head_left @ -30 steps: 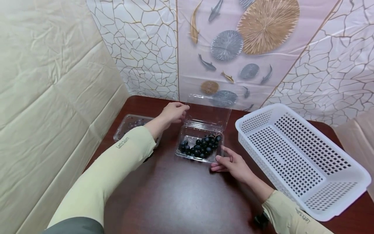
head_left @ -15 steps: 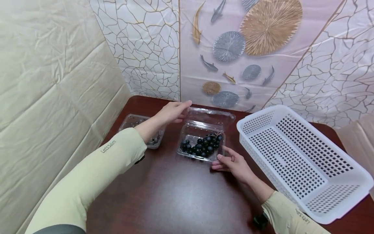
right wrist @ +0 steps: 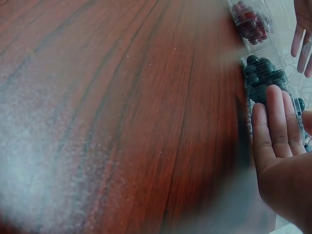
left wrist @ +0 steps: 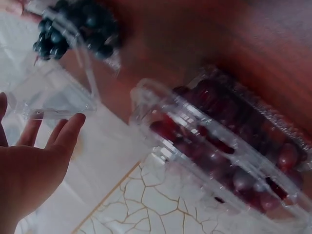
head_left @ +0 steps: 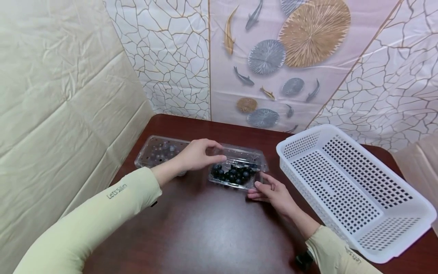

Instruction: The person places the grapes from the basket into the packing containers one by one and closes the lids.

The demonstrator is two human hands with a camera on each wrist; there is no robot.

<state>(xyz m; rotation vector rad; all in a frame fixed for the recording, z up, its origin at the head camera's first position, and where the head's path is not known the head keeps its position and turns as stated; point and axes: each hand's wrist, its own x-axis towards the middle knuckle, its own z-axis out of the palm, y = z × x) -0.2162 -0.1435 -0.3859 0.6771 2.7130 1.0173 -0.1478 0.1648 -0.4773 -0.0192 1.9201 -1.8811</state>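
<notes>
A clear plastic clamshell box with black grapes stands on the table. Its hinged lid leans low over the back of the box. My left hand is at the lid's left edge, thumb and fingers apart; in the left wrist view its fairly straight fingertips touch the lid's rim. At the box's front right corner, my right hand holds the wall between thumb and fingers. The right wrist view shows these fingers nearly straight along the box. Some grapes are hidden behind them.
A second clear box of red grapes sits to the left, its lid down, partly behind the left arm. On the right stands a white perforated plastic basket. Patterned cloth walls border the dark wooden table.
The lid has swung from nearly upright down toward the grapes. My left hand has come down and nearer with it. The right hand has stayed at the corner of the box.
</notes>
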